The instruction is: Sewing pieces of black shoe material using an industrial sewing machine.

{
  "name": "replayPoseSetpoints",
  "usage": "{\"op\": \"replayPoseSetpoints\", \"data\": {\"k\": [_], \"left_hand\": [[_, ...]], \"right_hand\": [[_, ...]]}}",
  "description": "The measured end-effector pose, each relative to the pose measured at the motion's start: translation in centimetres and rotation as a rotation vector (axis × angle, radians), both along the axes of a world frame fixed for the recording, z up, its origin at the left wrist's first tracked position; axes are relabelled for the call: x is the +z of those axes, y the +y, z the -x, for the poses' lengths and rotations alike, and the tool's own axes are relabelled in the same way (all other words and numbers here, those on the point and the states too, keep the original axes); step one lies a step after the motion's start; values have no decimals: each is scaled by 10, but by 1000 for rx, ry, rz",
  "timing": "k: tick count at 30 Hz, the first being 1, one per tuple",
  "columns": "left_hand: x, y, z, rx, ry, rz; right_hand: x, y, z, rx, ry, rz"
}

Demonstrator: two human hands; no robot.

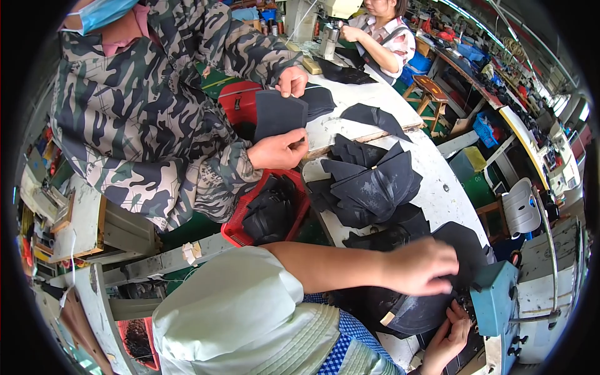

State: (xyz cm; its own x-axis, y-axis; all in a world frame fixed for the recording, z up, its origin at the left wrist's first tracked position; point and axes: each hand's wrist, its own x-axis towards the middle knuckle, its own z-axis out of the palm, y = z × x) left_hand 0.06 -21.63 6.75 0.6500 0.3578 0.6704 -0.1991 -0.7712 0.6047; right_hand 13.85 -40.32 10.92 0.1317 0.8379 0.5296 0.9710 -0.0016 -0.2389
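My left hand (425,265) is smeared by motion. It hangs over dark, flat panels, its fingers bent, and I cannot make out whether it holds anything. Near the blue-green machine head (495,297), my right hand (451,334) has its fingers closed at the edge of a black panel (415,312). A small tan tab shows at that panel's near edge. Another dark panel (462,247) lies beyond my left hand, partly covered by it. The machine head hides where the panel's edge meets it.
A heap of black panels (375,187) lies on the white table (444,190). A red basket (303,209) holds more. Across from it, a person in a camouflage jacket (137,112) holds a dark panel (281,112). Another person (390,47) works at a machine farther back.
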Motion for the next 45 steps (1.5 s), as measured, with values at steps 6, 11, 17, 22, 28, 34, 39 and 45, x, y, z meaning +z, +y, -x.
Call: {"op": "replayPoseSetpoints", "data": {"k": [6, 11, 17, 22, 28, 34, 39, 45], "left_hand": [[13, 114, 119, 1237, 715, -119], [15, 140, 144, 1199, 936, -10], [6, 140, 140, 1180, 852, -49], [9, 125, 132, 1070, 742, -109], [12, 74, 110, 781, 442, -205], [23, 35, 62, 382, 171, -219], [35, -31, 18, -89, 115, -260], [30, -43, -23, -64, 409, -431]], "right_hand": [[2, -4, 1, 14, 9, -24], [1, -5, 0, -16, 25, -5], [4, -3, 1, -33, 34, 4], [1, 2, 2, -21, 11, -13], [-1, -5, 2, 9, 21, -26], [-20, -29, -13, -86, 51, 8], [-12, -6, -10, -29, 75, -31], [-10, -14, -30, 12, 111, -117]]}}
